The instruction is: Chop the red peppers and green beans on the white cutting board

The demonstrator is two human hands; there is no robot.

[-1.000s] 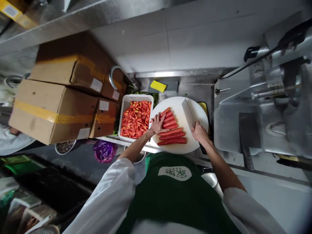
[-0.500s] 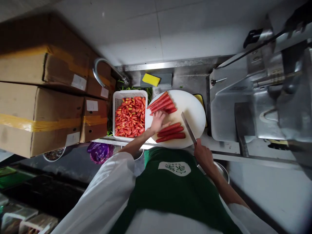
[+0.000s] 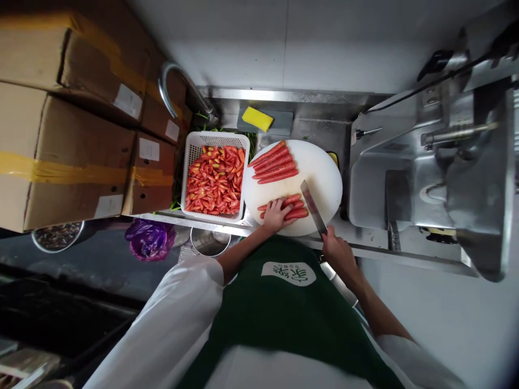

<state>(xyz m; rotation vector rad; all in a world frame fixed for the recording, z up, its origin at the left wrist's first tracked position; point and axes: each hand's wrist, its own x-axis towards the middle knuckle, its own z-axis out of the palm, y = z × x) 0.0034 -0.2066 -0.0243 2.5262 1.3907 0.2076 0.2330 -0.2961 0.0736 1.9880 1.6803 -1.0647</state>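
On the round white cutting board (image 3: 321, 156), my left hand (image 3: 276, 217) lies over the nearer carrots (image 3: 300, 212), its fingers curled across them and hiding part of them. My right hand (image 3: 335, 244) is closed round the handle of a kitchen knife (image 3: 313, 208). The blade points away from me over the board, just right of those carrots and apart from them. A second row of carrots (image 3: 275, 163) lies side by side at the board's far left. Beside the board, a white perforated basket (image 3: 247, 141) holds many cut carrot pieces (image 3: 214, 181).
Cardboard boxes (image 3: 81, 146) are stacked at the left, beside a curved metal faucet (image 3: 164, 89). A yellow sponge (image 3: 258, 119) lies on a grey block behind the board. To the right stands a metal machine (image 3: 409, 194). Below the counter edge are a purple bag (image 3: 148, 237) and a metal pot (image 3: 210, 240).
My left hand has moved from the far carrot row to the nearer carrots and settled on them. The knife stays in my right hand, nearly in place. The view has shifted slightly.
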